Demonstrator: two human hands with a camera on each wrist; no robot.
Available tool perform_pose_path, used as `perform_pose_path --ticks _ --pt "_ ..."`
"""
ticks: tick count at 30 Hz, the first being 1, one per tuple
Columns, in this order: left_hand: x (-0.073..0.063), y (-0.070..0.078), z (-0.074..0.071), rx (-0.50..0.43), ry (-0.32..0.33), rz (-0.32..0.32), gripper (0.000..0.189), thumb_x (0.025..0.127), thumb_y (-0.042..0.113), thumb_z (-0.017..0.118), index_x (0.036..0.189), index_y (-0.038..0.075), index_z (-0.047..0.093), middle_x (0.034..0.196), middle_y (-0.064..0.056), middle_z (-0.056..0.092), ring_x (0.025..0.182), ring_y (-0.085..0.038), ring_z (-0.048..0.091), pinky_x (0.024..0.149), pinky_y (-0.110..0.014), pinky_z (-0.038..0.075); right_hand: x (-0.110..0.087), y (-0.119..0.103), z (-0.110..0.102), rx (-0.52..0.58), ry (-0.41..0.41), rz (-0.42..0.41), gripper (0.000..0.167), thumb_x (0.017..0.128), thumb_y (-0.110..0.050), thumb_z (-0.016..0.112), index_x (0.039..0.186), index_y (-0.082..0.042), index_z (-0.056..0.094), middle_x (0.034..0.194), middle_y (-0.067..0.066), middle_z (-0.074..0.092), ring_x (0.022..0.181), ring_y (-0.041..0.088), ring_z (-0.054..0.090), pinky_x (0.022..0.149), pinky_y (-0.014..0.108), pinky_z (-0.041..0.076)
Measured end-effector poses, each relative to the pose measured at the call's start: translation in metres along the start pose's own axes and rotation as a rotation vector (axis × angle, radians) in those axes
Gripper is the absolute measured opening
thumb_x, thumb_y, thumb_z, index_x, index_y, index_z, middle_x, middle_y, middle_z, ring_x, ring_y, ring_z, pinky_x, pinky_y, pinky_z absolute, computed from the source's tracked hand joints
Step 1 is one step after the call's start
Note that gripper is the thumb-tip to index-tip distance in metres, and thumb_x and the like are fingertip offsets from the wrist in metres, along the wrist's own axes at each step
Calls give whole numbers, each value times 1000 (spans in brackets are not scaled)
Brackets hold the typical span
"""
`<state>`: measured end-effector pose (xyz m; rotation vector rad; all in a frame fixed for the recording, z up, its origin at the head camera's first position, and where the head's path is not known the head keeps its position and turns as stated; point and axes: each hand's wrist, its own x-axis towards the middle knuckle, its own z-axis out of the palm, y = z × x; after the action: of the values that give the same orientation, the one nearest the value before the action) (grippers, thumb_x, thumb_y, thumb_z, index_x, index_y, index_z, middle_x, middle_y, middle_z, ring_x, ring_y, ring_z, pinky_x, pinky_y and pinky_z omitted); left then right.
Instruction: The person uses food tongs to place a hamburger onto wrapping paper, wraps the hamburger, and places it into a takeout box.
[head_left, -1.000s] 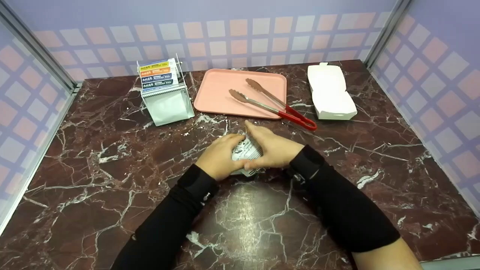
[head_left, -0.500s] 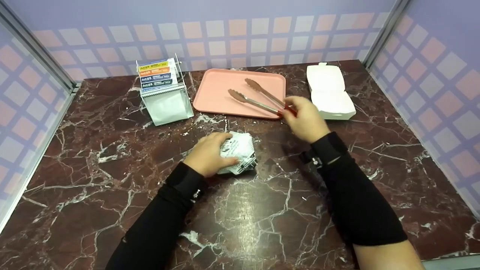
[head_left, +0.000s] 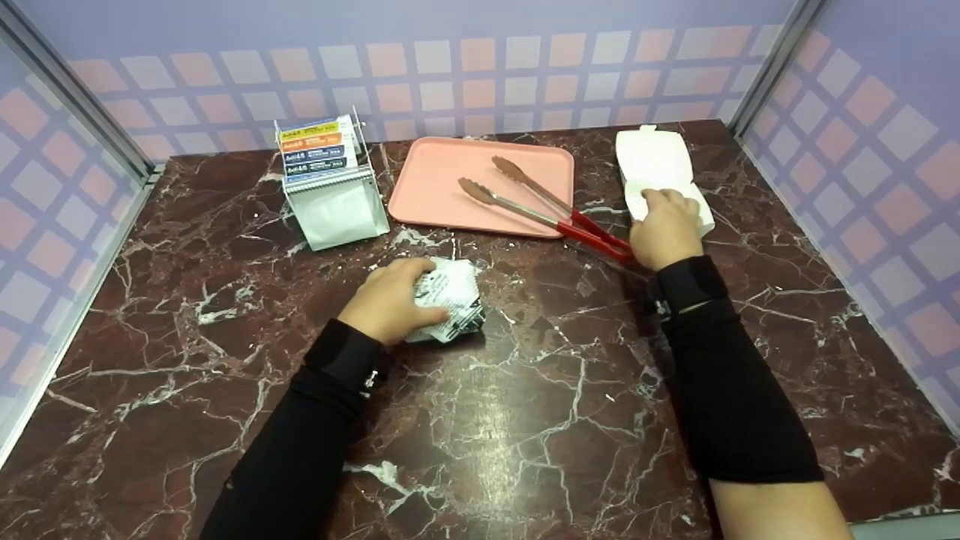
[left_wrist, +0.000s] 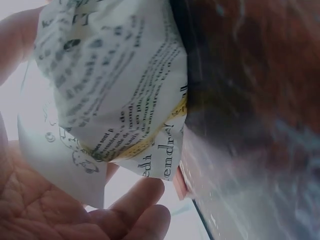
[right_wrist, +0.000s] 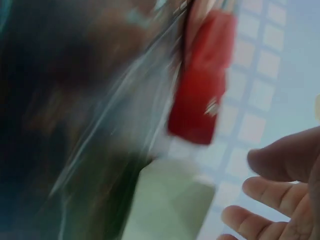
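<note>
My left hand (head_left: 388, 301) grips a bundle wrapped in printed paper (head_left: 450, 296) on the middle of the dark marbled table, thumb at its near side and fingers at its far side. In the left wrist view the wrapper (left_wrist: 115, 65) shows dark lettering and a yellow stripe; whatever it covers is hidden. At the right, my right hand (head_left: 669, 229) is over the front of a white clamshell box (head_left: 654, 154) whose lid is folded back. The right wrist view has its loose fingers (right_wrist: 265, 192) apart from the box (right_wrist: 167, 205), holding nothing.
Tongs with red handles (head_left: 589, 234) lie across a pink tray (head_left: 427, 184), their handle end close to my right hand. Back left stands a rack (head_left: 319, 154) of colourful labelled packets with a pale sheet in front. Tiled-pattern walls (head_left: 480, 71) enclose the table.
My right hand has left the wrapped bundle, passed over the tongs' handles and reached the white box. The left hand has drawn the bundle to the left; the tongs stay in place.
</note>
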<state>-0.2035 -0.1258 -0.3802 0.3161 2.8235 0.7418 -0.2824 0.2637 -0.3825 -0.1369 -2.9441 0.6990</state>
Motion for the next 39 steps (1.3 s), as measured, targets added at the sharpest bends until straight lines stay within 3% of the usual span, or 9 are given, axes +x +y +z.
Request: perform_pose_path --ticks 4,9,14,18,21,26,30,33,39 --pt "-1 -3 -4 5 4 -2 87 83 44 83 155 11 48 162 -14 48 145 -42 46 123 -61 36 3 10 2 -75 -64 60 55 102 -18 52 155 -2 45 159 29 41 145 56 30 120 70 21" --pt "-2 -8 -8 27 14 -15 86 81 41 80 155 9 48 160 -16 50 143 -44 46 121 -61 37 6 18 5 -159 -112 92 49 102 -17 54 150 -4 52 149 31 52 135 57 41 114 70 23" --pt "-4 -14 -13 18 20 -45 87 80 38 79 154 8 46 155 -17 54 137 -43 51 116 -61 42 7 22 4 -203 -112 107 41 94 -8 57 134 -5 66 138 28 63 124 55 51 109 69 26" --pt "-4 -19 -16 -2 25 -69 87 78 36 79 154 8 45 152 -19 56 133 -41 53 113 -60 45 7 22 2 -188 -115 113 29 98 -10 58 123 -7 72 130 23 70 118 53 54 108 69 24" --pt "-4 -22 -16 -11 27 -74 87 78 36 78 153 8 45 148 -19 58 131 -40 54 111 -59 47 6 22 2 -164 -59 112 26 101 -12 55 119 -7 74 122 23 73 113 53 57 109 68 23" --pt "-2 -25 -16 -26 13 -73 84 79 37 77 151 10 45 149 -18 57 134 -41 52 113 -59 46 2 19 1 -86 146 100 27 99 -10 53 114 -6 76 114 26 75 109 54 61 110 64 26" --pt "-2 -27 -17 -36 9 -80 86 79 36 77 153 9 43 154 -18 53 139 -42 48 117 -60 43 -3 1 -3 -36 259 -2 27 93 -5 54 108 -3 77 112 25 75 106 53 63 107 63 35" --pt "-1 -29 -19 -44 7 -94 88 79 36 78 154 7 41 158 -18 49 142 -42 47 119 -61 41 -12 -22 -7 3 274 -130 26 91 0 57 105 -3 79 107 24 76 101 49 67 99 61 47" --pt "-2 -32 -23 -41 14 -115 90 80 37 77 155 6 40 160 -20 46 142 -44 47 118 -63 40 -48 -78 -4 7 114 -357 19 96 -4 65 104 -9 82 101 15 77 92 36 70 87 53 58"
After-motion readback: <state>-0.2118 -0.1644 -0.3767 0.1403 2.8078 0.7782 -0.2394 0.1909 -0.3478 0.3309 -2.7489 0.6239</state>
